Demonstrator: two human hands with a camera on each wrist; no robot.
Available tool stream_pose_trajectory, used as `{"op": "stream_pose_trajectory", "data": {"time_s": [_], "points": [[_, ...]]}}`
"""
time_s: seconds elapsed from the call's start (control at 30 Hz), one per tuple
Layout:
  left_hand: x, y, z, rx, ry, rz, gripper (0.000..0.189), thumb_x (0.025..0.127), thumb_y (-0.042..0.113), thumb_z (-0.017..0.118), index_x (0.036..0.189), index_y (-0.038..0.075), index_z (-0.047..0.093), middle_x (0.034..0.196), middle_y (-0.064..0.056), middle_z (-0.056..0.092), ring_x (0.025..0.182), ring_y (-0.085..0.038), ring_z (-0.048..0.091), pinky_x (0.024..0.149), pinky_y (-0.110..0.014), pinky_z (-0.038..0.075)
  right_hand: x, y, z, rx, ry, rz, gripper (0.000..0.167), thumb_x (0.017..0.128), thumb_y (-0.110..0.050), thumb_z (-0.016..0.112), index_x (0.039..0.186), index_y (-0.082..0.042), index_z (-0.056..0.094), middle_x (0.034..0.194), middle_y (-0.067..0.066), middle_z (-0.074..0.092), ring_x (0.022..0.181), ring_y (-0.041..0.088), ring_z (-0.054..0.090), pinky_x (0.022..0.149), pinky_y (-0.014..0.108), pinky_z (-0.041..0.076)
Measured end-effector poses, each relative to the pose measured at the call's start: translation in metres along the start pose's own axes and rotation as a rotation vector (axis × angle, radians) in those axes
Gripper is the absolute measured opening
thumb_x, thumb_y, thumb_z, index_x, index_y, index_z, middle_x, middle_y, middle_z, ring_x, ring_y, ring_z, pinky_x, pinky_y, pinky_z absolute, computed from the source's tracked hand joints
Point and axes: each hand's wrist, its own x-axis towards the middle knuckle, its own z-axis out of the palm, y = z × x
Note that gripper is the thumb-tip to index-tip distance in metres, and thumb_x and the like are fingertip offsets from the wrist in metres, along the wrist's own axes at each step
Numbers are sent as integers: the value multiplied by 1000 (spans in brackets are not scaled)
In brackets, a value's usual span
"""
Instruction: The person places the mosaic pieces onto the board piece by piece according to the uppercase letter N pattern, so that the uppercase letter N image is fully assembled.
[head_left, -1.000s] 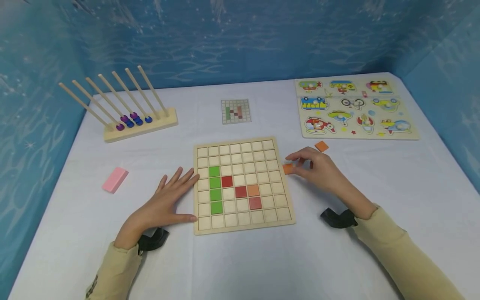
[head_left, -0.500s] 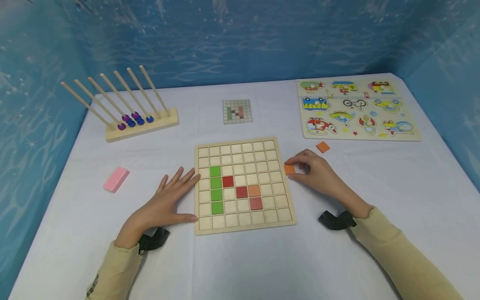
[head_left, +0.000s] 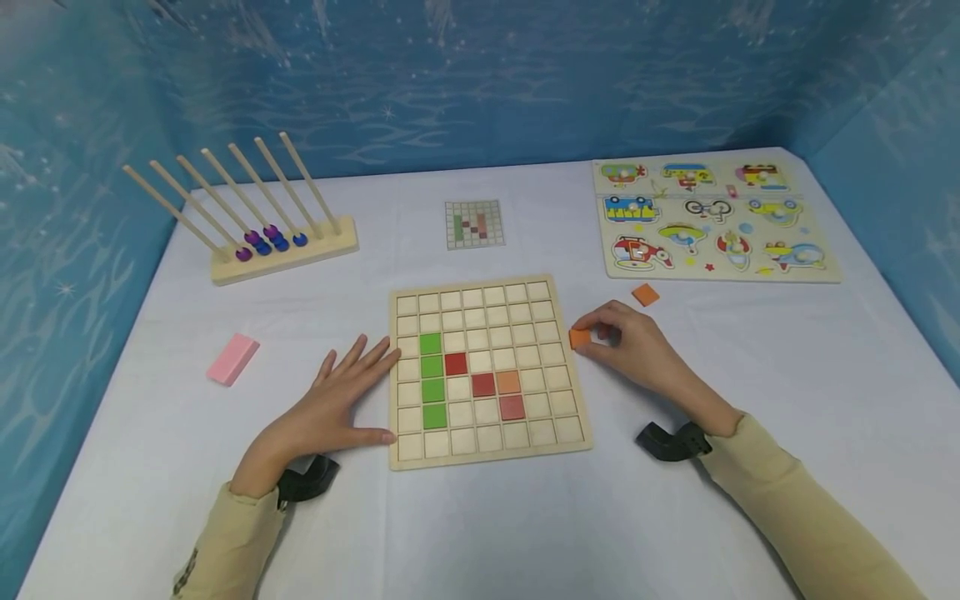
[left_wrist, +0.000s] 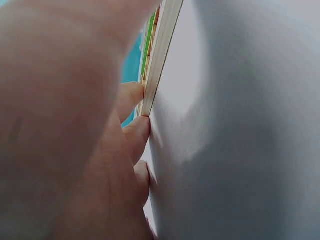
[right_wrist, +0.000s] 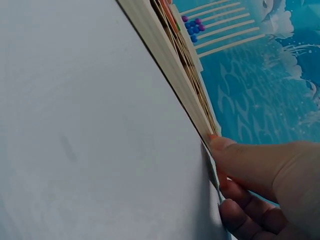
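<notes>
In the head view, a wooden grid board (head_left: 491, 446) lies mid-table, holding a column of green tiles (head_left: 432, 390), several red tiles (head_left: 483, 384) and one orange tile (head_left: 508, 382) in its cells. My left hand (head_left: 330, 404) is spread flat, its fingertips and thumb at the board's left edge; the left wrist view shows the fingers against the board's side (left_wrist: 160, 55). Right of the board, my right hand (head_left: 626, 340) pinches another orange tile (head_left: 580, 337) between thumb and fingers, right at the board's edge. The right wrist view shows the thumb (right_wrist: 225, 147) over that tile, mostly hidden.
A loose orange tile (head_left: 645, 294) lies beyond my right hand. Behind the board is a small pattern card (head_left: 475, 237). A vehicle puzzle board (head_left: 720, 271) sits back right, a peg rack with beads (head_left: 285, 262) back left, and a pink block (head_left: 232, 359) at left.
My right thumb and fingers have closed in on the orange tile beside the board, and its near edge now looks slightly raised. My left hand stays in place.
</notes>
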Motion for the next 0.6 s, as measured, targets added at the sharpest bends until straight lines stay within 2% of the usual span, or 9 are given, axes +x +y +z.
{"op": "stream_pose_trajectory", "data": {"time_s": [0.2,0.37,0.6], "points": [[-1,0,-1,-5,-1,0,103,72,55,74,150,13,20,155,-6,11,140,-28,-6,105,-56,-6,2,-4,-3,5,34,-6,21,77,-3,75,97,-5,69,85,2,57,76,16,47,63,29,38],[0,0,-1,-1,0,2,103,72,55,73,151,14,20,155,-6,11,140,-28,-6,105,-55,-7,8,-20,-2,43,52,-48,22,76,-3,77,96,-5,69,86,2,58,77,18,49,62,29,37],[1,0,0,-2,1,-3,104,72,55,74,151,14,20,155,-6,11,140,-28,-6,105,-55,-7,22,-53,17,121,-46,-63,26,74,-5,79,98,-5,69,89,2,58,78,19,51,65,32,40]]}}
